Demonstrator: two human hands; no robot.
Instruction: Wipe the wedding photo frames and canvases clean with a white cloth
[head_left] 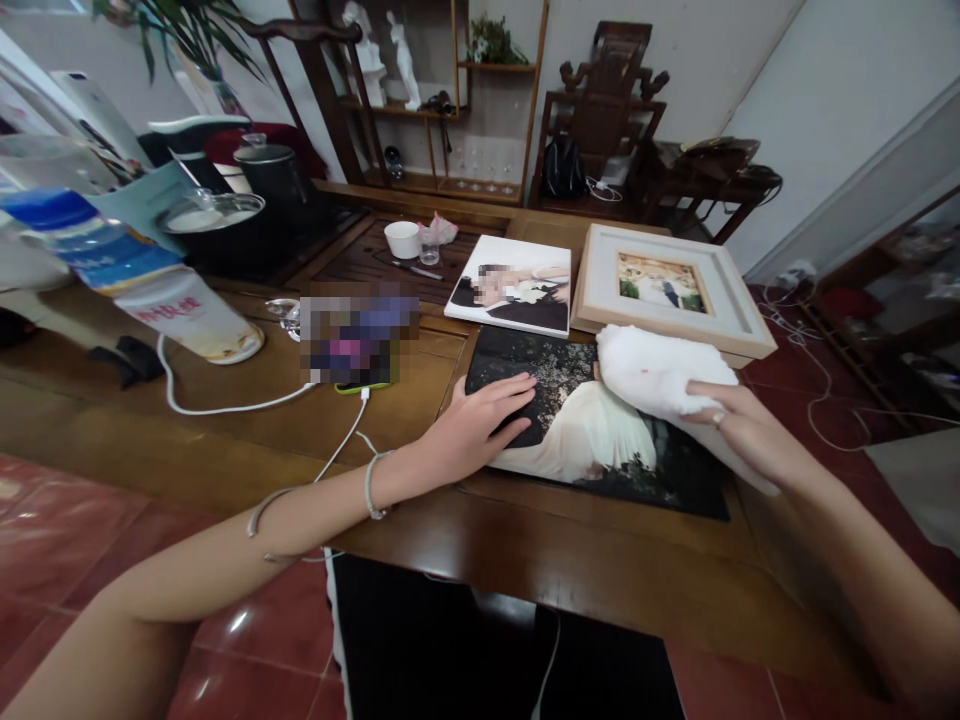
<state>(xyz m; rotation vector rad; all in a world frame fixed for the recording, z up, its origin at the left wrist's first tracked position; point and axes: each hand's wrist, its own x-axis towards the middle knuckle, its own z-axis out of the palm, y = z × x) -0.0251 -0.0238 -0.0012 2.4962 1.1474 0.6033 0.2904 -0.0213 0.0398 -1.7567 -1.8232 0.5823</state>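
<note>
A dark photo panel (600, 430) showing a pale dress lies flat on the wooden table in front of me. My left hand (491, 420) rests on its left part, fingers stretched out over the surface. In my right hand (720, 400) is a folded white cloth (660, 370), held against the panel's upper right part. The fingers under the cloth are partly hidden. Just behind the panel lies a smaller white-edged photo print (514, 285). A light wooden picture frame (675, 290) with a small photo inside sits to its right.
On the left stand a blue-capped bottle (142, 270) and a black pot (214, 225). A phone (360, 340) with a white charging cable lies left of the panel. Behind are a white cup (403, 240) and a wooden chair (607, 110). The table (525, 525) ends near me.
</note>
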